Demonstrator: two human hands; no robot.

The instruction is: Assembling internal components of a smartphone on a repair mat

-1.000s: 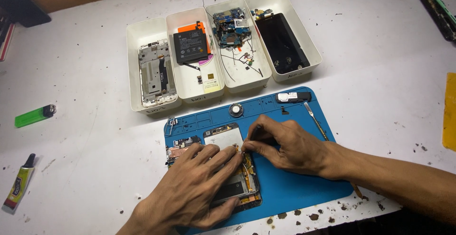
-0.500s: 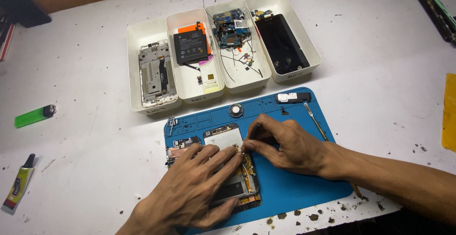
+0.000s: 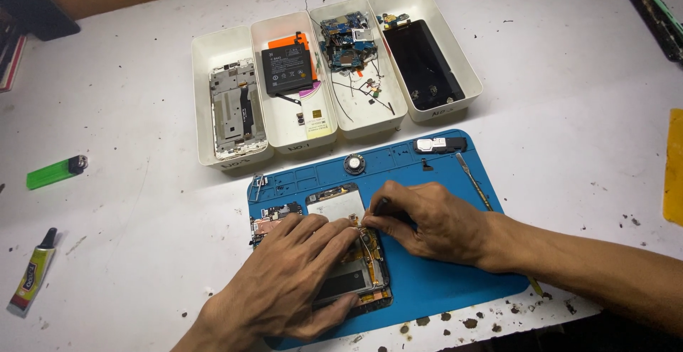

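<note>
An opened phone point(image 3: 352, 270) lies low in the centre of the frame, on a blue mat point(image 3: 441, 281) spread over the white surface point(image 3: 142, 202). The left hand point(image 3: 284, 288) comes up from the bottom edge and lies flat on the phone, its fingers spread and pressing down on it rather than closed round anything. The right hand point(image 3: 427, 220) reaches in from the lower right; its grip is pinched nearly closed at the phone's upper right edge, the fingertips point(image 3: 371, 213) meeting there, and something dark shows under the fingers, but whether it holds a tool I cannot tell. On the mat's upper part sit a small round part point(image 3: 354, 163), a dark oblong part point(image 3: 440, 145) and, at the right, a thin metal tool point(image 3: 475, 182). Above the mat, in the upper middle of the frame, stand four white trays point(image 3: 220, 42) side by side: the leftmost holds a phone frame point(image 3: 237, 113), the next a black battery point(image 3: 287, 69), the third circuit boards point(image 3: 346, 42) and loose wires, the rightmost a black screen point(image 3: 425, 64). At the left of the frame lie a green lighter point(image 3: 55, 172) and, lower down, a glue tube point(image 3: 32, 275)
</note>
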